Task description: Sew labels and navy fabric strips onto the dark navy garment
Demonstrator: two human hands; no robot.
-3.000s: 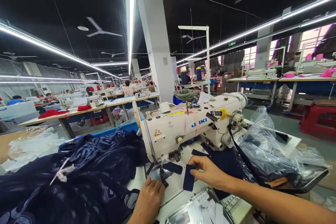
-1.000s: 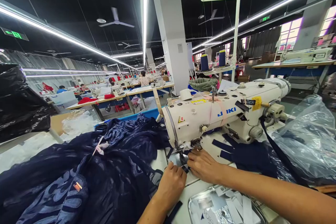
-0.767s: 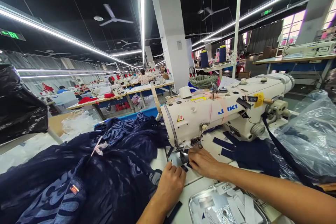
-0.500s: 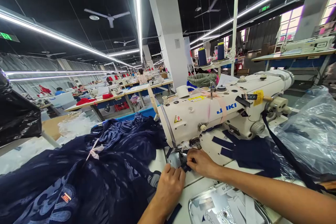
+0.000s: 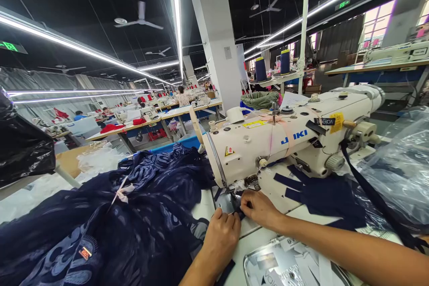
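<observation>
Both hands meet at the needle end of the cream sewing machine point(image 5: 284, 138), which stands on the white tabletop point(image 5: 258, 239). The right hand point(image 5: 261, 208) comes in from the right with its forearm lying across the tabletop. Its fingers are drawn together, thumb against fingertips, pinching a small navy piece point(image 5: 240, 213) that lies just beside the presser foot point(image 5: 234, 196).

The left hand point(image 5: 219, 237) is seen from the back, knuckles up and fingers curled down. The fingers point(image 5: 231, 220) touch the same navy piece from the near side and lie almost against the right hand. Their tips are hidden, so it is not clear whether they grip the cloth or only press it flat.

To the left of the machine a large navy garment pile point(image 5: 127, 214) with a paler woven pattern spreads over the tabletop and reaches up to the left wrist. Behind the right hand, loose navy strips point(image 5: 288, 183) lie under the machine's arm. Beside them is more dark cloth and a clear plastic bag point(image 5: 398, 170). A metal tray point(image 5: 254, 264) holding white labels sits at the near edge, under the right forearm. Two blue thread cones point(image 5: 260, 69) stand on the rack behind the machine.
</observation>
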